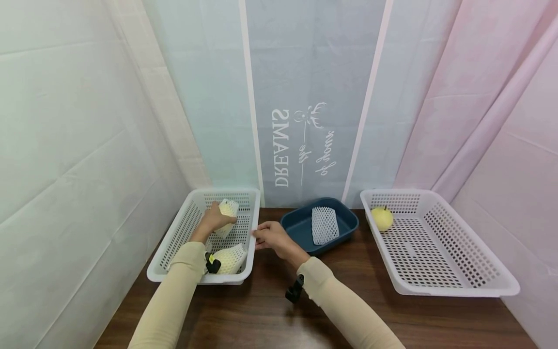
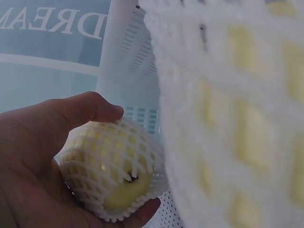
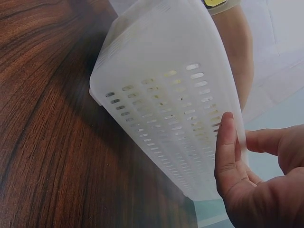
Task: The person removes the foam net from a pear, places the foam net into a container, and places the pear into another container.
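My left hand (image 1: 214, 219) is inside the left white basket (image 1: 156, 274), its thumb and fingers curled round a yellow pear (image 2: 124, 190) in a white foam net. Another netted pear (image 1: 230, 259) lies at the near end of that basket and looms large and blurred in the left wrist view. With thumb on one side and fingers on the other, my right hand (image 1: 274, 238) pinches the right rim of the same basket. In the right wrist view, the fingers (image 3: 227, 142) press the basket's outer side wall.
A blue tray (image 1: 298, 235) holding a white foam net (image 1: 324, 226) stands between the baskets. At the right, another white basket (image 1: 457, 292) contains a bare yellow pear (image 1: 382, 218). All sit on a dark wooden table (image 1: 261, 315) with curtains behind.
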`<state>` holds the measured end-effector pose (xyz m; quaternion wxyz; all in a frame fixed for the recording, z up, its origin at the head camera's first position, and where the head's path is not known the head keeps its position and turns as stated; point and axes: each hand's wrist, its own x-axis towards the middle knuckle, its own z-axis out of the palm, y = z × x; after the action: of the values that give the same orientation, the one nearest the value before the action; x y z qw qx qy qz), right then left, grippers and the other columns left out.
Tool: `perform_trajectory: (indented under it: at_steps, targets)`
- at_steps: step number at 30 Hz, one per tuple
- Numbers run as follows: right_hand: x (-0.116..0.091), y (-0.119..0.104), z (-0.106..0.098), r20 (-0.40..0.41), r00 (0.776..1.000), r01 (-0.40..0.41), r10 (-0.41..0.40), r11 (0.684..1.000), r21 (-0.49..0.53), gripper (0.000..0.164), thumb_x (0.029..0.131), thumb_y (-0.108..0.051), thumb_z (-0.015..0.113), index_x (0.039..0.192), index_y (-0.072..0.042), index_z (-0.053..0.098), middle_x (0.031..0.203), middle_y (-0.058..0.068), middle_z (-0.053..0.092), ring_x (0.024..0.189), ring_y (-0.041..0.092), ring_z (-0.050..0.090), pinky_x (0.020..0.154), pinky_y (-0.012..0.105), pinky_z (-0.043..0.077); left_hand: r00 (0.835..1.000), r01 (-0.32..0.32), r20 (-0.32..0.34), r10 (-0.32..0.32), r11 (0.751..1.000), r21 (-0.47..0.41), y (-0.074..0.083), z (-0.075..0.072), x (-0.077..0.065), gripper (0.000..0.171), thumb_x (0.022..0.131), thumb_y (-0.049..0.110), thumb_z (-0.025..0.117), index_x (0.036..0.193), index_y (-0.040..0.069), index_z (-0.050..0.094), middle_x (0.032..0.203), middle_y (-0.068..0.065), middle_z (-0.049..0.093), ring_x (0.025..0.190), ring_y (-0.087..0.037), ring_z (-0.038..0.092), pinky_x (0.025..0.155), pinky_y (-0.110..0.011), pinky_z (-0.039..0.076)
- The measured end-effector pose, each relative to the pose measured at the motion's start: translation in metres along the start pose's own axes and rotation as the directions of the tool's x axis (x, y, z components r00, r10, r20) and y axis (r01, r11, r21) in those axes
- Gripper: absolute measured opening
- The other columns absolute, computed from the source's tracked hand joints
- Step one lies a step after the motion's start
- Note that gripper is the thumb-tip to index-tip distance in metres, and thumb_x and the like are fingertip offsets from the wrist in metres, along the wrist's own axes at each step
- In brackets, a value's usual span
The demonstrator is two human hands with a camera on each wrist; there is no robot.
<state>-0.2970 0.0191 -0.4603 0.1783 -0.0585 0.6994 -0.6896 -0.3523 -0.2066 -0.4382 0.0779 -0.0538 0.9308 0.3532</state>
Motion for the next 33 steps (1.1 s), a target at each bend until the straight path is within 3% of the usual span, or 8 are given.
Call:
perform_trajectory:
  at_steps: [13,19,27,33]
  targets:
    - [-0.001,0.000,-0.001,-0.002,1.000,0.013,-0.013,1.000,-0.009,0.028,0.103,-0.008,0.066,0.123,0.011,0.062,0.107,0.022,0.071,0.077,0.016,0.071,0.082,0.041,0.065,0.996,-0.086,-0.040,0.084,0.995,-0.049,0.010,0.003,-0.003,0.085,0.089,0.026,0.077,0.151,-0.009,0.031,0.130,-0.031,0.056,0.112,-0.039,0.061,0.095,-0.053,0.056]
    - [0.000,0.002,-0.001,-0.014,1.000,0.019,-0.019,1.000,-0.024,0.029,0.103,-0.010,0.066,0.124,0.010,0.062,0.108,0.023,0.072,0.077,0.016,0.072,0.087,0.046,0.064,0.996,-0.072,-0.044,0.071,0.997,-0.007,0.012,0.003,0.000,0.088,0.088,0.031,0.076,0.152,-0.007,0.031,0.127,-0.030,0.058,0.106,-0.036,0.062,0.085,-0.046,0.056]
    - [0.001,0.003,-0.001,-0.038,0.999,0.021,-0.023,0.999,-0.040,0.029,0.103,-0.011,0.068,0.123,0.010,0.063,0.108,0.024,0.073,0.076,0.016,0.073,0.088,0.049,0.064,0.994,-0.103,-0.042,0.102,0.994,-0.032,0.022,0.001,-0.004,0.096,0.090,0.034,0.077,0.159,-0.006,0.024,0.138,-0.032,0.054,0.118,-0.041,0.059,0.098,-0.055,0.053]
    - [0.001,0.005,0.000,-0.045,0.998,0.038,-0.040,0.998,-0.049,0.031,0.103,-0.012,0.068,0.124,0.010,0.063,0.108,0.023,0.074,0.075,0.015,0.073,0.091,0.055,0.062,0.991,-0.125,-0.054,0.124,0.992,-0.009,0.031,0.000,-0.007,0.092,0.089,0.035,0.077,0.157,-0.004,0.030,0.134,-0.033,0.056,0.111,-0.041,0.062,0.088,-0.051,0.055]
